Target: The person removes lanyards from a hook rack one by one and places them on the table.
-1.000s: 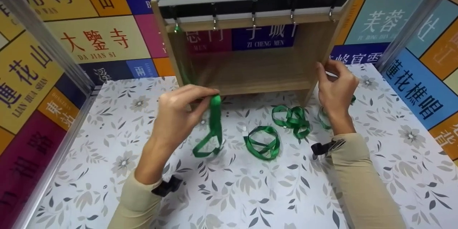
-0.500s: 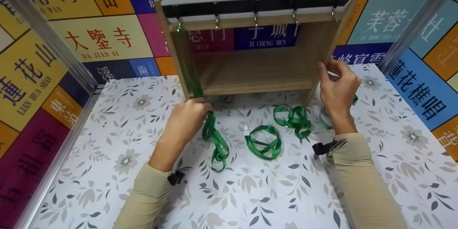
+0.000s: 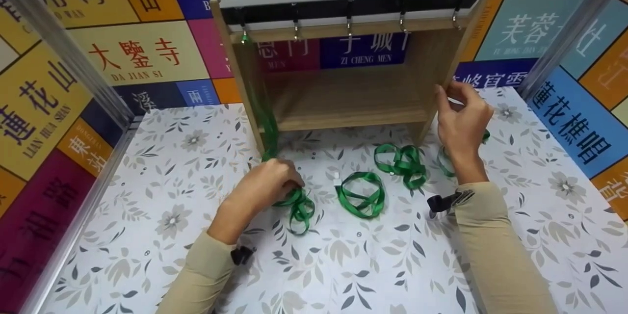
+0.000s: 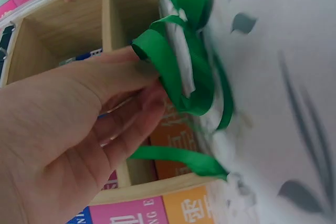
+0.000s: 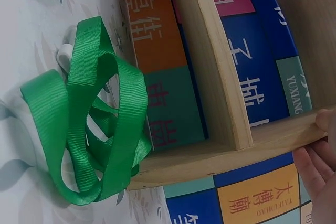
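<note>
A wooden stand (image 3: 338, 100) with a row of metal hooks (image 3: 349, 25) faces me. From its leftmost hook a green ribbon lanyard (image 3: 262, 113) hangs down the left side onto the table. My left hand (image 3: 269, 182) is low at the front left of the stand. In the left wrist view its thumb and fingers pinch a loop of the lanyard (image 4: 170, 72). My right hand (image 3: 463, 117) holds the edge of the stand's right side panel (image 5: 262, 148) between thumb and fingers.
Two more coiled green lanyards (image 3: 361, 195) (image 3: 400, 163) lie on the floral tabletop (image 3: 338, 274) before the stand. Another green lanyard (image 3: 444, 162) is partly hidden behind my right wrist. Walls with printed signs (image 3: 142, 54) enclose the table.
My left hand has moved down along the hanging lanyard to the tabletop. The lanyard's lower part now lies bunched beside the fingers. My right hand has stayed on the side panel.
</note>
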Available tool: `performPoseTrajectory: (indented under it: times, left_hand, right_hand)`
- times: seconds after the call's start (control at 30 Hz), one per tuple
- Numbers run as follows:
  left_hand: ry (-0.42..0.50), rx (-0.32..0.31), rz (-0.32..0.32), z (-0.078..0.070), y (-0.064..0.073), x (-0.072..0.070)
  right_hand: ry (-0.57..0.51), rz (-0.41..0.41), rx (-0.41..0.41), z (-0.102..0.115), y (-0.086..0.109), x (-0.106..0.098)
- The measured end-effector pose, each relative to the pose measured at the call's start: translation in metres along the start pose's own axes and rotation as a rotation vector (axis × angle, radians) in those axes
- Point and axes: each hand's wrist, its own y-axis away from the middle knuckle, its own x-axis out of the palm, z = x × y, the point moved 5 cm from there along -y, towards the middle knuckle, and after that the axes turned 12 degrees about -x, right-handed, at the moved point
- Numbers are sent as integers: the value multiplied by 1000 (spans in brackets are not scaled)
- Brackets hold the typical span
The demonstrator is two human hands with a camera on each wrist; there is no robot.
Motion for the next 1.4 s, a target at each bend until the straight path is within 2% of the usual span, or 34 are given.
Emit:
performPoseTrajectory:
  times: [0.13,0.27,0.37,0.53,0.67,0.9,1.17,1.23,1.3,1.37,1.4]
  left_hand:
    - [95,65,62,-2,-2,5]
    - [165,36,57,1,-4,1]
    - [173,40,83,0,-5,1]
    - [149,89,179,-5,-7,14]
    - [197,86,195,-7,-9,17]
    - [235,73,228,-6,-9,13]
    - [252,18,325,-4,-2,-4]
    - [254,22,310,-3,-2,-13]
    - [257,36,252,-2,-2,-25]
    - [256,50,132,-1,-4,-40]
    - [252,54,50,-1,-5,-47]
  right_hand:
    - [2,5,2,0,1,0]
    - [3,15,8,0,2,1]
    - [0,3,-10,0,2,0]
    - [-6,-28,-53,1,0,-1]
    - [-16,-33,-52,1,0,-1]
    - [-20,-26,-37,1,0,0]
    - [-13,-24,-31,-1,0,0]
    - [-10,-16,-20,-1,0,0]
    - [-2,-2,-10,-1,0,0]
    - [6,12,-7,1,0,-1]
    - [11,19,-5,1,0,-1]
